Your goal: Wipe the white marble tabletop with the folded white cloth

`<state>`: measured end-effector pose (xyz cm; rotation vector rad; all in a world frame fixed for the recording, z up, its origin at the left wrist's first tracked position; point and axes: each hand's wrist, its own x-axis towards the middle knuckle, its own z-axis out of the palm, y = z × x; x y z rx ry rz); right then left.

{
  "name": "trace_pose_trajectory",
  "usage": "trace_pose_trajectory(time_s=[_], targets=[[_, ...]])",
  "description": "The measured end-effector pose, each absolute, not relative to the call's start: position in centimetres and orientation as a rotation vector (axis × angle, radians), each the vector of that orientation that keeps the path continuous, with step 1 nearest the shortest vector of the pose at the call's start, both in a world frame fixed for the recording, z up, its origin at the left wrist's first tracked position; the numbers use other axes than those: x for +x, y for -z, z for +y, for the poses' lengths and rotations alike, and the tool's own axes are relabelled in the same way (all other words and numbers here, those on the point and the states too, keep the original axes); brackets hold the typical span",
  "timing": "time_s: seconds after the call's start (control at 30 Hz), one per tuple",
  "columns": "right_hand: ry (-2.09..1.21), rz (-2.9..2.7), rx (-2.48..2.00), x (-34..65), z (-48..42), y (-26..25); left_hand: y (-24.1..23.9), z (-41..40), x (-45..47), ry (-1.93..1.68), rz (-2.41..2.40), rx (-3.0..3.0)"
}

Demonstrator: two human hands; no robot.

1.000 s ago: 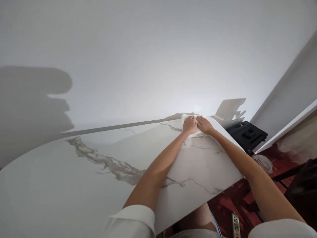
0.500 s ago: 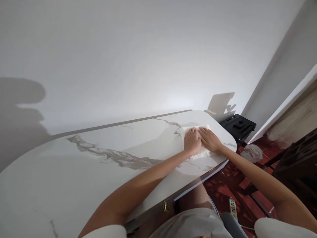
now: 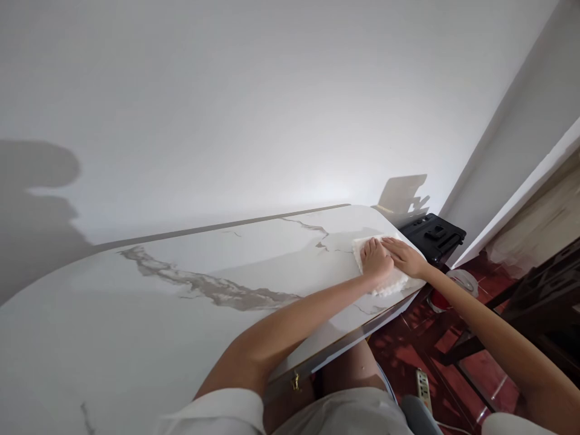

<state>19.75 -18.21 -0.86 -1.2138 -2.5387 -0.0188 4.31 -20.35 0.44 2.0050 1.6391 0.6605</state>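
Observation:
A white, fluffy-edged cloth [image 3: 387, 286] lies spread on the white marble-patterned table [image 3: 254, 260], close to its right end. My left hand [image 3: 377, 261] presses down on the cloth with its fingers curled into it. Beside it, my right hand [image 3: 405, 257] rests flat, its fingers stretched over the cloth's upper right part and their tips close to the left hand. Both palms hide the middle of the cloth.
A pale wall [image 3: 254, 121] runs behind the table. A black case [image 3: 432, 235] stands past the right end, with a whitish-and-red container [image 3: 462, 283] on the red tiled floor. Dark wooden furniture [image 3: 544, 296] is at the right; a power strip [image 3: 423, 386] lies below.
Both hands and the cloth have slid right along the tabletop, closer to its rounded right end. My left arm now reaches further across.

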Motion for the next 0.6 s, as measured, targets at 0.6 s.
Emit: trace_pose_trajectory(time_s=[0.6], targets=[[0.063, -2.581, -1.255, 7.1, -0.8, 0.0, -0.3, -4.1, -5.9, -0.779, 1.948, 2.145]])
